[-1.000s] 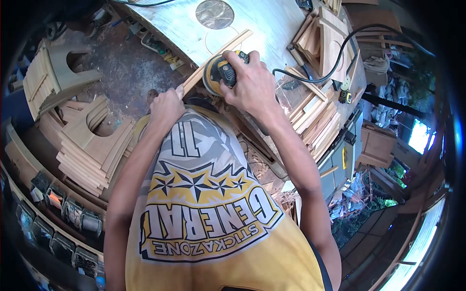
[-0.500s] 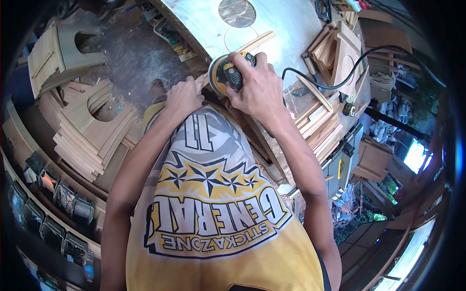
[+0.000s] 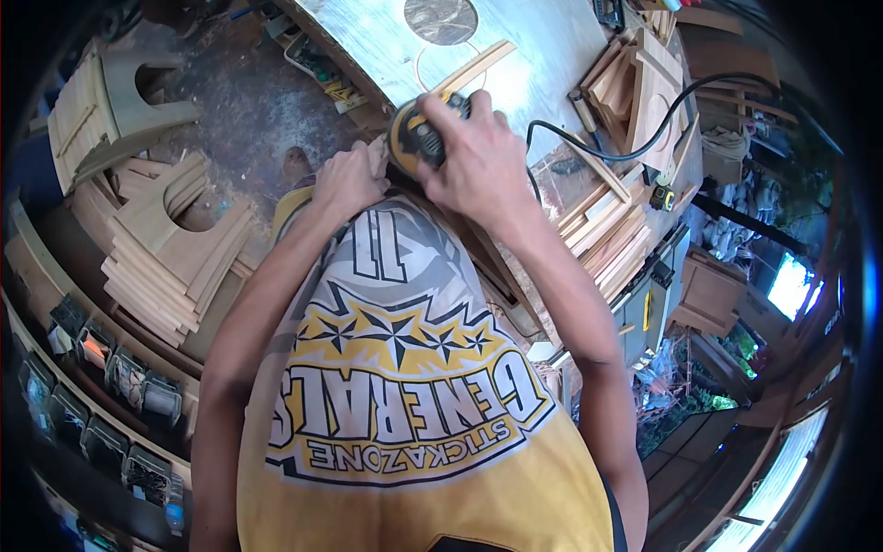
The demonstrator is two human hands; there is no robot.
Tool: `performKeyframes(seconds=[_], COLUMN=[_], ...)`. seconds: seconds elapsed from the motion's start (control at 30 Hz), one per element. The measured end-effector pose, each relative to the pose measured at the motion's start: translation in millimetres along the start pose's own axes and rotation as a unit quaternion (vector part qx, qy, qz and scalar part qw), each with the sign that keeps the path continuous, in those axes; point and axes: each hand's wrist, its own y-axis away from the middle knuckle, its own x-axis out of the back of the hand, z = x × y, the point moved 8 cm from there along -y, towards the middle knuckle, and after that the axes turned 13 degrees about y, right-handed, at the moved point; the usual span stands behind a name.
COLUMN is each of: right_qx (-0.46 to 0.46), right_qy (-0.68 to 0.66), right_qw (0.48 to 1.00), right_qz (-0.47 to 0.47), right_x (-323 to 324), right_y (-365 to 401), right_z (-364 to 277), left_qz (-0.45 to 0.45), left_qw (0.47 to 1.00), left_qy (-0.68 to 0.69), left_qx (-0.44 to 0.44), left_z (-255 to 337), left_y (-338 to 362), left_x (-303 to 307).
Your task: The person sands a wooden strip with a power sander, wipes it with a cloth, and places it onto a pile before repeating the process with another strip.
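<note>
My right hand (image 3: pixel 478 166) is wrapped over a yellow and black power sander (image 3: pixel 418 138) near the front edge of the light worktop (image 3: pixel 543 55). Its black cable runs off to the right. A narrow wooden strip (image 3: pixel 478 66) lies slanted on the worktop, its near end hidden by the sander. My left hand (image 3: pixel 351 182) has its fingers closed round the near end of a wooden piece beside the sander, just beyond my shirt. Most of that piece is hidden by the hand and tool.
Cut wooden panels (image 3: pixel 170 216) are stacked at the left, with another curved stack (image 3: pixel 120 101) beyond. Wooden strips (image 3: pixel 612 244) and a tape measure (image 3: pixel 661 197) lie at the right. Black bins (image 3: pixel 147 386) line the lower left. A round cutout (image 3: pixel 441 20) shows in the worktop.
The sander and my right hand have shifted slightly left. The view has moved a little, and the wooden strip on the worktop appears higher and further left.
</note>
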Motion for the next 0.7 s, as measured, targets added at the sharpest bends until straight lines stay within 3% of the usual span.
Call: performKeyframes(seconds=[0.37,0.57,0.7], right_qx=[0.007,-0.102,-0.140], right_qy=[-0.004,0.025,0.029], right_qw=[1.000,0.994,0.988], right_qz=[0.018,-0.009,0.054], right_x=[1.4,5.7,9.1], right_y=[-13.9,-52.9,-80.7], right_z=[19.4,100.2,165.2], left_qz=[-0.007,0.034,0.078], left_qw=[1.000,0.999,0.993], left_qy=[0.014,-0.031,-0.071], left_qx=[0.005,-0.007,0.053], left_z=[1.2,-2.7,-28.4], left_y=[3.1,17.4,40.9], left_x=[-2.7,4.4,25.3])
